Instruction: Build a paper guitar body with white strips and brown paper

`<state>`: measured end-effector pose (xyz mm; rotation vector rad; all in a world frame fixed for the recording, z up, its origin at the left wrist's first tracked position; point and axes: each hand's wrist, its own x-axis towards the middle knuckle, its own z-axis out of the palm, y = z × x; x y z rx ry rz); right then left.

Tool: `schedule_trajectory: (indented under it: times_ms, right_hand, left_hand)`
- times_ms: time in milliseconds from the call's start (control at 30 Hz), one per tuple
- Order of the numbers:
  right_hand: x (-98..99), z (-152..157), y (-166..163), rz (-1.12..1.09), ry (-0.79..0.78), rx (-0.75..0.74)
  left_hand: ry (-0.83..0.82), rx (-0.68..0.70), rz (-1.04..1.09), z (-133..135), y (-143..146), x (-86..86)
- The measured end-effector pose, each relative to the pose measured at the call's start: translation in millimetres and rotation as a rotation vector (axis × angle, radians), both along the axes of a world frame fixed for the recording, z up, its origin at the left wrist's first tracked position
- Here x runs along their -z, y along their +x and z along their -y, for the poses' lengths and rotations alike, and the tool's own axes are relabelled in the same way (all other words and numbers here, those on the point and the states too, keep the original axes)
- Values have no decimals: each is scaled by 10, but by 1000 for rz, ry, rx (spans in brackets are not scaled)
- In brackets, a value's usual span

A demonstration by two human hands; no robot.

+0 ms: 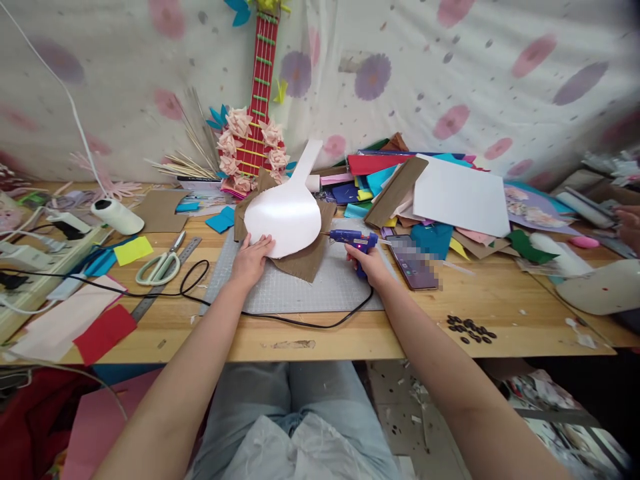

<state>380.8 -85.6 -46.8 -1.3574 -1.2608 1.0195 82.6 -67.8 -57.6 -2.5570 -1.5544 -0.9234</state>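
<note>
- Left hand [251, 259]: lies flat with the fingers open, pressing on the lower left edge of the white cutout [284, 215].
- White cutout: rounded body with a narrow neck, lying on brown cardboard [306, 264] at the far edge of the grey cutting mat [310, 291].
- Right hand [371, 264]: closed around the grip of the blue glue gun [351, 238], with the nozzle pointing left, just beside the cutout's right edge.
- Black cord [280, 321]: runs across the bench [500, 313].
- Scissors [163, 267]: to the left of the mat.
- Phone [413, 264]: to the right of the mat.
</note>
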Motion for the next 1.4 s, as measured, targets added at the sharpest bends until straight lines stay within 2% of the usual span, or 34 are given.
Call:
schedule_trajectory:
  times_ms: [267,600,1200,1400]
  right_hand:
    - [-13,-45,12,-120,-88,-24]
    - [32,-85,19,-67,-112,-9]
    - [35,-42,24,17,-118,-110]
    - [-20,4,-32,78,-141,-128]
  left_hand:
    - [24,13,0,2,-23,1]
    - [14,-1,58,12,-5,-21]
    - [-49,-21,147,-28,-43,42]
    - [-52,-12,161,-34,-45,51]
